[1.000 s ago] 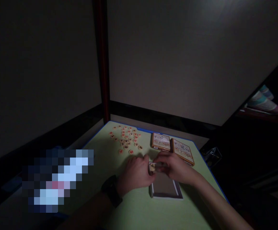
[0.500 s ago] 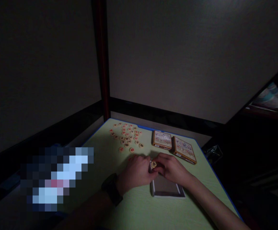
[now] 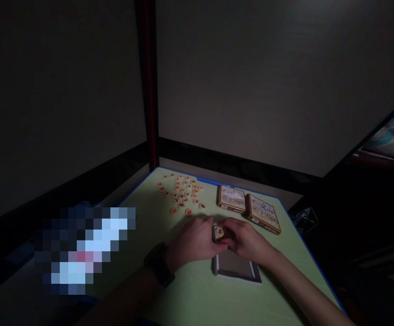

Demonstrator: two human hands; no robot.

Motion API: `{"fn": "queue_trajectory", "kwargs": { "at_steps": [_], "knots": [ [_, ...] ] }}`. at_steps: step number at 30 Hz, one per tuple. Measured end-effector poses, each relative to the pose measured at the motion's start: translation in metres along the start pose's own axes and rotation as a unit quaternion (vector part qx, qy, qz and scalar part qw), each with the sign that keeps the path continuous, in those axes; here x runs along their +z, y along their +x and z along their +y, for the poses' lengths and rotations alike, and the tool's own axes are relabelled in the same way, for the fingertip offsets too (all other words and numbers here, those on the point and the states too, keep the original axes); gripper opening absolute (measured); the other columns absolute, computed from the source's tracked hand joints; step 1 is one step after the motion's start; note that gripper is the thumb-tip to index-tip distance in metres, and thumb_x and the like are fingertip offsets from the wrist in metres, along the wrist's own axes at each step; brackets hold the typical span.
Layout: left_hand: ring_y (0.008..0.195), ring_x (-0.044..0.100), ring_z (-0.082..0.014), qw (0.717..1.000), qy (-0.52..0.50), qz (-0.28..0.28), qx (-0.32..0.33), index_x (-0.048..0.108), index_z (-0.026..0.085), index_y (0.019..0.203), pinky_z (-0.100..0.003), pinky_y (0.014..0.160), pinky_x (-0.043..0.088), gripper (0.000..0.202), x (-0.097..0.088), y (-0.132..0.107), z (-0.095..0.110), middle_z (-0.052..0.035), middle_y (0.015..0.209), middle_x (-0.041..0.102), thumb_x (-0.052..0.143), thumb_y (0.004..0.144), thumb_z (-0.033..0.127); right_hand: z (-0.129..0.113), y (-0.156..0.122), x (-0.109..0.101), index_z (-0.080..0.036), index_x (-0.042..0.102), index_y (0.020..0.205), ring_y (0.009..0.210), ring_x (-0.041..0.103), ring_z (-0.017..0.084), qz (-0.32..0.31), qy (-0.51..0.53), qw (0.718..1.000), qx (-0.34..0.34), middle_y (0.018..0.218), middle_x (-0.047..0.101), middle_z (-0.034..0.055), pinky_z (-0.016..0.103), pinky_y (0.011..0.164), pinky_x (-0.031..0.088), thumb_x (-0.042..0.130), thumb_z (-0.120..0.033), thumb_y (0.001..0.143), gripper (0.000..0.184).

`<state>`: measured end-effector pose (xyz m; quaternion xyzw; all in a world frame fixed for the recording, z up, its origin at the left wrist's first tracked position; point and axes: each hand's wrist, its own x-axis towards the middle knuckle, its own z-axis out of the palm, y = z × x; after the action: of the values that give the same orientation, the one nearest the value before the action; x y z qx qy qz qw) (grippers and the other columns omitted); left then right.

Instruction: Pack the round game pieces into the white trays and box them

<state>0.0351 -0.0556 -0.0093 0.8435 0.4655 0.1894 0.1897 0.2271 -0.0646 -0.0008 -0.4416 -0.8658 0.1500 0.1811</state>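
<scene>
A shallow grey tray with a white rim (image 3: 237, 269) lies on the pale green table (image 3: 190, 290) in front of me. A round wooden disc with a dark mark (image 3: 219, 232) sits in its far left corner. My left hand (image 3: 192, 243), with a dark watch on the wrist, rests at the tray's left side, its fingertips curled against the disc. My right hand (image 3: 246, 240) lies over the tray's far end, its thumb and fingers pinched at the same disc. Several more round discs with red or dark marks (image 3: 180, 192) lie scattered beyond my left hand.
Two flat orange-edged box halves (image 3: 231, 198) (image 3: 263, 213) lie side by side behind my right hand. A dark red post (image 3: 149, 86) rises at the table's far corner. The room is dim, with walls close behind. A blurred patch sits at the left.
The hands stay together at the tray's far end. The marked disc between the fingertips shows more plainly now, lying flat in the tray corner. The view has shifted slightly.
</scene>
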Motion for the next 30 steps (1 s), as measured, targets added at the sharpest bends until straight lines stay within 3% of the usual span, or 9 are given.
{"fn": "queue_trajectory", "kwargs": {
  "at_steps": [4, 7, 10, 11, 14, 17, 22, 26, 30],
  "knots": [
    [0.080, 0.067, -0.0223, 0.998, -0.054, 0.022, -0.025, 0.060, 0.018, 0.101, -0.028, 0.066, 0.046, 0.035, -0.020, 0.008, -0.010, -0.0048, 0.079, 0.070, 0.064, 0.078, 0.045, -0.001, -0.002, -0.008, -0.018, 0.063, 0.104, 0.080, 0.062, 0.020, -0.005, 0.013, 1.000, 0.010, 0.091, 0.067, 0.0070, 0.029, 0.071, 0.047, 0.067, -0.021, 0.085, 0.020],
    [0.072, 0.065, -0.0192, 0.988, -0.060, 0.110, -0.095, 0.058, 0.019, 0.103, -0.028, 0.067, 0.045, 0.023, -0.041, 0.018, -0.027, -0.0009, 0.072, 0.066, 0.059, 0.082, 0.027, 0.001, 0.000, -0.016, -0.019, 0.064, 0.106, 0.076, 0.063, 0.018, 0.019, 0.011, 0.999, 0.027, 0.088, 0.069, 0.0062, 0.028, 0.067, 0.047, 0.062, -0.026, 0.089, 0.019],
    [0.076, 0.066, -0.0198, 0.955, -0.014, 0.212, -0.208, 0.056, 0.017, 0.107, -0.029, 0.071, 0.045, 0.022, -0.059, 0.025, -0.049, -0.0045, 0.079, 0.068, 0.048, 0.087, 0.017, 0.002, 0.011, -0.023, -0.019, 0.066, 0.101, 0.078, 0.064, 0.018, 0.042, -0.014, 0.999, 0.011, 0.090, 0.070, 0.0069, 0.028, 0.070, 0.048, 0.056, -0.024, 0.092, 0.015],
    [0.081, 0.066, -0.0206, 0.948, 0.009, 0.221, -0.230, 0.055, 0.017, 0.108, -0.030, 0.073, 0.046, 0.022, -0.063, 0.026, -0.056, -0.0063, 0.083, 0.069, 0.047, 0.087, 0.016, 0.002, 0.018, -0.025, -0.019, 0.067, 0.099, 0.079, 0.065, 0.018, 0.043, -0.023, 0.999, -0.002, 0.091, 0.071, 0.0071, 0.029, 0.072, 0.048, 0.054, -0.022, 0.092, 0.015],
    [0.092, 0.066, -0.0221, 0.946, 0.092, 0.193, -0.242, 0.059, 0.017, 0.101, -0.031, 0.080, 0.046, 0.020, -0.065, 0.027, -0.071, -0.0097, 0.095, 0.070, 0.043, 0.090, 0.015, 0.003, 0.051, -0.027, -0.018, 0.070, 0.095, 0.081, 0.065, 0.018, 0.024, -0.050, 0.998, -0.030, 0.090, 0.072, 0.0063, 0.027, 0.074, 0.047, 0.052, -0.015, 0.090, 0.019],
    [0.099, 0.063, -0.0216, 0.958, 0.135, 0.159, -0.198, 0.062, 0.017, 0.101, -0.030, 0.084, 0.046, 0.021, -0.054, 0.026, -0.076, -0.0102, 0.104, 0.067, 0.043, 0.092, 0.016, 0.004, 0.098, -0.021, -0.016, 0.071, 0.090, 0.082, 0.065, 0.018, -0.018, -0.113, 0.993, -0.027, 0.087, 0.072, 0.0065, 0.026, 0.075, 0.044, 0.049, -0.009, 0.088, 0.023],
    [0.100, 0.061, -0.0250, 0.973, 0.144, 0.131, -0.127, 0.066, 0.016, 0.098, -0.034, 0.084, 0.047, 0.024, -0.036, 0.025, -0.072, -0.0119, 0.108, 0.061, 0.049, 0.093, 0.032, 0.008, 0.170, 0.001, -0.016, 0.070, 0.098, 0.093, 0.066, 0.019, -0.068, -0.178, 0.982, 0.012, 0.105, 0.072, 0.0093, 0.024, 0.077, 0.042, 0.052, -0.009, 0.084, 0.024],
    [0.100, 0.060, -0.0251, 0.977, 0.138, 0.116, -0.117, 0.067, 0.016, 0.101, -0.034, 0.086, 0.047, 0.025, -0.033, 0.024, -0.071, -0.0121, 0.112, 0.059, 0.052, 0.091, 0.033, 0.012, 0.198, 0.015, -0.017, 0.069, 0.096, 0.092, 0.067, 0.023, -0.084, -0.202, 0.975, 0.029, 0.102, 0.073, 0.0111, 0.025, 0.070, 0.041, 0.055, -0.007, 0.080, 0.023],
    [0.101, 0.060, -0.0259, 0.975, 0.156, 0.112, -0.108, 0.068, 0.016, 0.103, -0.035, 0.086, 0.046, 0.026, -0.030, 0.026, -0.072, -0.0128, 0.113, 0.059, 0.050, 0.093, 0.031, 0.011, 0.207, 0.021, -0.017, 0.066, 0.102, 0.092, 0.067, 0.024, -0.101, -0.222, 0.969, 0.039, 0.100, 0.073, 0.0123, 0.026, 0.070, 0.042, 0.057, -0.010, 0.083, 0.022]
  ]
}}
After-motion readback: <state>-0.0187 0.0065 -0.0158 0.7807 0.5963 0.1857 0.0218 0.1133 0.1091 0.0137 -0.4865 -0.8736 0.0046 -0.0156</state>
